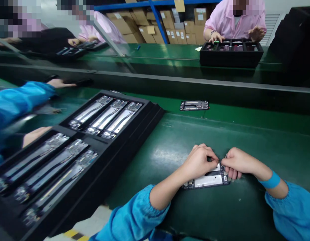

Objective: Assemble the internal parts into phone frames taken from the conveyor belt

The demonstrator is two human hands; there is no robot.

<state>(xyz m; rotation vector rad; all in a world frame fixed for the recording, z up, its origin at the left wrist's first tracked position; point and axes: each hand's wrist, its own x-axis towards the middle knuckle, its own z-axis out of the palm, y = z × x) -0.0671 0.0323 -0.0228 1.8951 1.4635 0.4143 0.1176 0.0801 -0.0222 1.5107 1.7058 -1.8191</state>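
Note:
A phone frame point(207, 180) with a white inner plate lies flat on the green bench in front of me. My left hand point(198, 160) rests on its upper part, fingers curled in a pinch at the frame's top edge. My right hand point(236, 162) meets it from the right, fingers also pinched at the same spot and steadying the frame's right end. What the fingertips pinch is too small to make out. Both arms wear blue sleeves, and the right wrist has a blue band point(270, 180).
A black tray point(144, 113) with several phone frames sits at my left, stacked on more trays. Another phone frame point(194, 105) lies on the belt beyond. A co-worker's hand point(60, 83) in a blue sleeve reaches at far left. Across the belt, a person in pink handles a black tray point(231, 55).

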